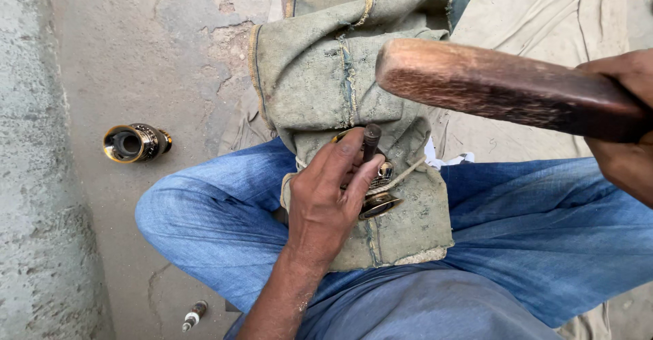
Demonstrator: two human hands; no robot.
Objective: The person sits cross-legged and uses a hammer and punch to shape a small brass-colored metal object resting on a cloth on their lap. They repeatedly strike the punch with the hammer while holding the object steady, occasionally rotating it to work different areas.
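While the left hand (326,193) pinches an upright punch (371,141) on what seems a brass fitting (378,202), the right hand (626,119) grips a mallet (503,88) at two o'clock.

left hand (326,197) steadies punch (371,142) — right hand (626,129) raises mallet (503,88)

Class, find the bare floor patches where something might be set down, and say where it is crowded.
Bare concrete lies between the brass piece and the folded cloth, and below that piece beside the knee. The lap is crowded: left hand, punch, right hand with mallet.
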